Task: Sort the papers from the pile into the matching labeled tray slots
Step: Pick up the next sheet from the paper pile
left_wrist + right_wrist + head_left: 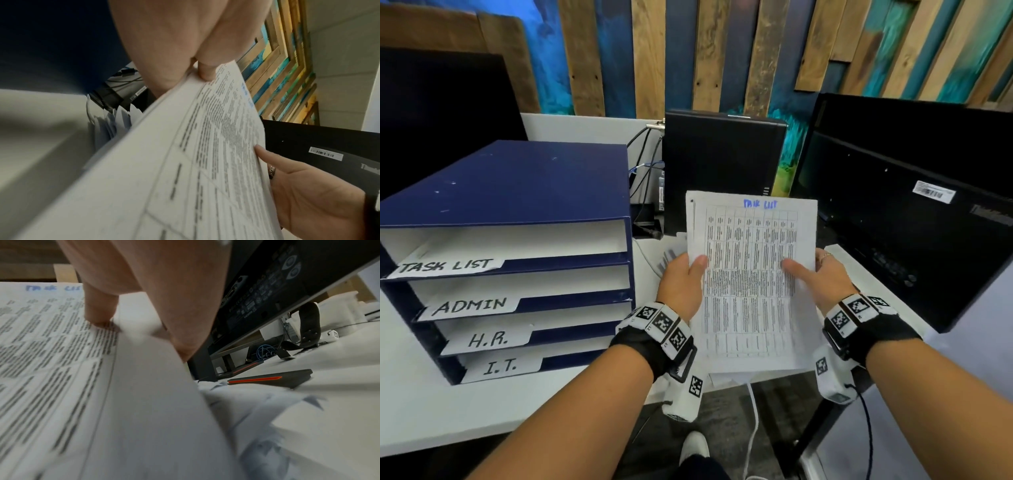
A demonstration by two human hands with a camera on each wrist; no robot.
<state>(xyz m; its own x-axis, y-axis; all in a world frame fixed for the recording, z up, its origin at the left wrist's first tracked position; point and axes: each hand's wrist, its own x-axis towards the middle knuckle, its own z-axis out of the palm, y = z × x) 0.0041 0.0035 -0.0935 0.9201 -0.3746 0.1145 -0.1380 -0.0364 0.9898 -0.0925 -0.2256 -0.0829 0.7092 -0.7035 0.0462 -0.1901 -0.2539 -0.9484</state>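
A thin stack of printed papers, its top sheet marked "TASK LIST" in blue ink, is held up above the desk between both hands. My left hand grips its left edge, thumb on top. My right hand grips the right edge the same way. The left wrist view shows the papers from the side, and the right wrist view shows the thumb pressing on the papers. More loose papers lie on the desk underneath. A blue tray organiser with slots labelled TASK LIST, ADMIN, H.R. and I.T. stands at the left.
A black monitor back stands close at the right, a black computer case with cables behind the papers, and another dark screen at the far left. The white desk edge runs in front of the organiser.
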